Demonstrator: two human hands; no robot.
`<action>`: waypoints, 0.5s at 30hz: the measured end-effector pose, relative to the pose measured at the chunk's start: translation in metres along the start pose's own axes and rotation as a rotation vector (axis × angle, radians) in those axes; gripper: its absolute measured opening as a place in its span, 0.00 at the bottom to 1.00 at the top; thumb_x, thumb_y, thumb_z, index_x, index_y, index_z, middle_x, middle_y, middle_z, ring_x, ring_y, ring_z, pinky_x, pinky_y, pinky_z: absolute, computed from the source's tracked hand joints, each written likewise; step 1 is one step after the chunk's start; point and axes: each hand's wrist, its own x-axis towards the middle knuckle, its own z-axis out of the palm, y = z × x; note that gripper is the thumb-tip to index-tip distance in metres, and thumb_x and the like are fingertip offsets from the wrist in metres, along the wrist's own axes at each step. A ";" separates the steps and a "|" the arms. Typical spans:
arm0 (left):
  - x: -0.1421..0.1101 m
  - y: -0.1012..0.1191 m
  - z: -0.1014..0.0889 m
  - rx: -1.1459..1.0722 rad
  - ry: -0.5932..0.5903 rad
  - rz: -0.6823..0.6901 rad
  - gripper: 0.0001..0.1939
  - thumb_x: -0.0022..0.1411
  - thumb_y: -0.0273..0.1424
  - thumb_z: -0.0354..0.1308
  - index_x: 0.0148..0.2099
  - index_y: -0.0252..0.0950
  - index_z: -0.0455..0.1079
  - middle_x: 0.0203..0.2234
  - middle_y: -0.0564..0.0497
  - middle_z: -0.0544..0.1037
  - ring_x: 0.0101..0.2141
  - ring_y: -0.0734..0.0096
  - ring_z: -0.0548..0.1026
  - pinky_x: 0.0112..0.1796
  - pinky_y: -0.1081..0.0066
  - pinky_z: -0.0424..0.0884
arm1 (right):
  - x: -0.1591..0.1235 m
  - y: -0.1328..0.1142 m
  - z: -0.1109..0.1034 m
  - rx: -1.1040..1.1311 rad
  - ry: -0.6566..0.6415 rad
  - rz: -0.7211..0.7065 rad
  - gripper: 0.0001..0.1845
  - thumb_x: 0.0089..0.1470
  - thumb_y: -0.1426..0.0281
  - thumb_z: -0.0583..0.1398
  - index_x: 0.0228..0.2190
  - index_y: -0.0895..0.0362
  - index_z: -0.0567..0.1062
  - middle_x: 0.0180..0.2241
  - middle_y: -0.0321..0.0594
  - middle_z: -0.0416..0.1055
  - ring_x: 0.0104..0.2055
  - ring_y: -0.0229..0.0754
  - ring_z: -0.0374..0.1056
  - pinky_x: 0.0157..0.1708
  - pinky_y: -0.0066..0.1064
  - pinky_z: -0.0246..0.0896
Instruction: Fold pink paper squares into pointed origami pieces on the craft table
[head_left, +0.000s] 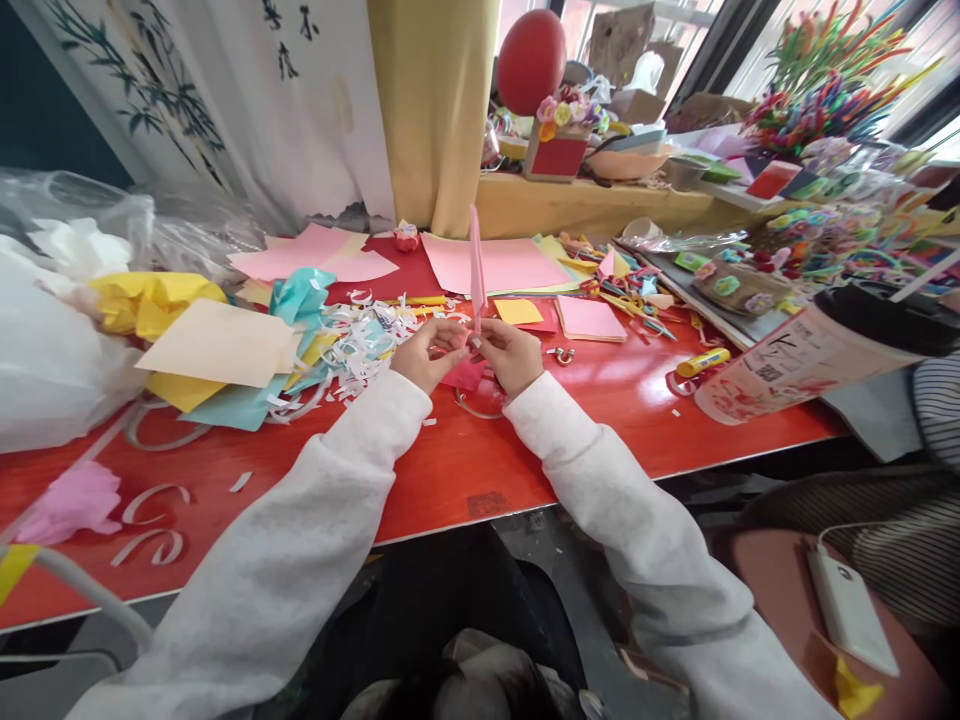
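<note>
A folded piece of pink paper point(477, 265) stands upright, seen nearly edge-on, above the red table point(450, 480). My left hand point(431, 352) pinches its lower end from the left, thumb and fingers together. From the other side my right hand point(511, 352) grips the same end, its fingertips close to the left ones. The fingers partly hide the lower end of the paper. Beneath the hands lies a darker pink piece point(465, 374). Just right of my right hand is a small metallic item point(562, 355).
White paper shreds point(367, 345) and stacked coloured sheets point(217, 340) lie left. Pink sheets point(495, 262), a pink pad point(591, 318) and a yellow pad point(517, 311) lie behind. At right are a yellow glue stick or marker point(703, 362) and a large cup point(795, 365).
</note>
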 end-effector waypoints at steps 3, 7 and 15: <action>-0.001 0.004 0.000 -0.041 -0.113 -0.001 0.17 0.45 0.29 0.59 0.40 0.37 0.67 0.23 0.55 0.69 0.27 0.78 0.68 0.31 0.74 0.66 | 0.001 -0.001 -0.002 -0.010 -0.007 -0.003 0.11 0.40 0.68 0.58 0.30 0.58 0.71 0.22 0.34 0.68 0.23 0.33 0.65 0.25 0.28 0.65; 0.000 0.013 -0.003 -0.099 -0.130 -0.044 0.11 0.44 0.31 0.60 0.33 0.35 0.69 0.25 0.53 0.71 0.28 0.76 0.69 0.32 0.73 0.67 | 0.003 -0.004 -0.004 0.068 -0.054 0.063 0.14 0.39 0.66 0.58 0.31 0.59 0.71 0.22 0.35 0.68 0.21 0.33 0.62 0.19 0.26 0.61; 0.004 0.028 -0.015 -0.117 -0.178 -0.037 0.11 0.43 0.34 0.62 0.26 0.33 0.65 0.21 0.54 0.71 0.25 0.75 0.70 0.29 0.74 0.67 | 0.003 -0.004 -0.004 0.037 -0.160 0.045 0.21 0.40 0.59 0.58 0.34 0.61 0.70 0.21 0.36 0.66 0.21 0.33 0.60 0.18 0.26 0.57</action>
